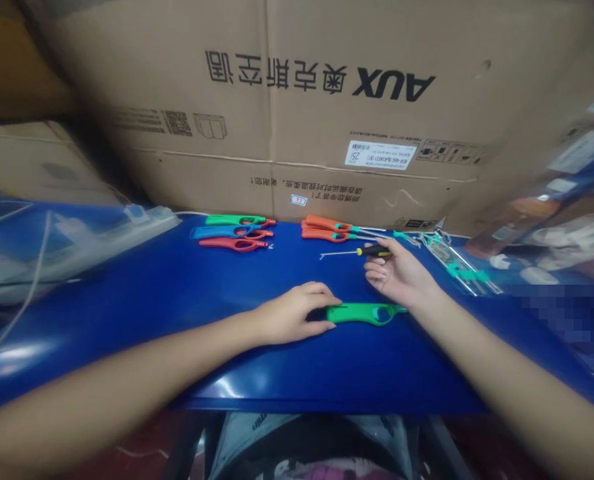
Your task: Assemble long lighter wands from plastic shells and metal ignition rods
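A green plastic handle [364, 313] lies flat on the blue table [177, 300] in front of me. My left hand [291, 313] rests on its left end, fingers curled over it. My right hand [399, 272] lies palm up just behind the handle's right end, fingers loosely spread. Its fingertips touch the black and yellow grip of a thin screwdriver [361, 252], whose shaft points left.
At the back lie green, blue and red handles [237, 232] and orange ones [329, 229]. Metal and teal parts [451, 260] sit at the right. A white power strip [141, 215] is at left. A big cardboard box [297, 100] walls off the back.
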### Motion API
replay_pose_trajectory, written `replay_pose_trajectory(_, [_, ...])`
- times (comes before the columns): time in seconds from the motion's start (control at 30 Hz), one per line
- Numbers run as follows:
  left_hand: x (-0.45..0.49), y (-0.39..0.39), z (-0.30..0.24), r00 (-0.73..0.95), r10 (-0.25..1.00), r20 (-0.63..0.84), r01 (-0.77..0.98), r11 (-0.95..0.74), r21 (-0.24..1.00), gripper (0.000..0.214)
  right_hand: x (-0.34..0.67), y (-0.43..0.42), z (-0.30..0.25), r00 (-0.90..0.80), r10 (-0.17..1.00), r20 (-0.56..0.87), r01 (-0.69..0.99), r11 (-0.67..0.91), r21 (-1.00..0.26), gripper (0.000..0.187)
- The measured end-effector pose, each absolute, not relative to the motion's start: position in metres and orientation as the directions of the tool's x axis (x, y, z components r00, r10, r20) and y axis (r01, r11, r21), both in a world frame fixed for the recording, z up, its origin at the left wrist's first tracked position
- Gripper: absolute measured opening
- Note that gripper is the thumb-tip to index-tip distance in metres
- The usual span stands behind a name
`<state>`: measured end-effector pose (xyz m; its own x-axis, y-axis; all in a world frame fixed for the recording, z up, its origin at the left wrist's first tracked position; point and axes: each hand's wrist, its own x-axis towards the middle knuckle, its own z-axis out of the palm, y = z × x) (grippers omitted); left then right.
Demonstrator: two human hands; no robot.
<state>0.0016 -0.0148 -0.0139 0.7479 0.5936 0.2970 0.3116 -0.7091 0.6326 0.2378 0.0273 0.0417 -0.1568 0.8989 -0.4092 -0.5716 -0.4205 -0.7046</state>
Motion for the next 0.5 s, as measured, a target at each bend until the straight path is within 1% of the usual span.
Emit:
replay_pose_trajectory(0.1, [0.0042, -0.0203, -0.0115, 0.746, 0.599, 0.291, 0.328, -0.711, 0.621, 0.041, 0.2376, 0.0236, 0.0384, -0.103, 0.901, -0.422, -0.605, -0.394, -0.692, 0.015])
replay_pose_trajectory(0.17, [0.0052, -0.0223, -0.0102, 0.74, 0.604, 0.295, 0.333, -0.71, 0.62, 0.039, 0.2354, 0.024, 0.037, -0.048, 0.908, -0.417, -0.622, -0.354, -0.698, 0.017])
replay_pose_trajectory(0.23, [0.006, -0.0231, -0.0095, 0.728, 0.619, 0.296, 0.34, -0.7, 0.628, 0.036, 0.2334, 0.0248, 0.0362, -0.019, 0.9, -0.436, -0.626, -0.351, -0.696, 0.021])
replay_pose_trajectory(0.33, [0.0068, -0.0226, -0.0099, 0.691, 0.658, 0.299, 0.372, -0.679, 0.633, 0.035, 0.2319, 0.0247, 0.0358, -0.044, 0.881, -0.471, -0.618, -0.395, -0.68, 0.025])
replay_pose_trajectory(0.5, [0.0062, -0.0183, -0.013, 0.638, 0.709, 0.3, 0.418, -0.646, 0.639, 0.035, 0.2305, 0.0222, 0.0338, -0.067, 0.886, -0.458, -0.6, -0.403, -0.692, 0.029])
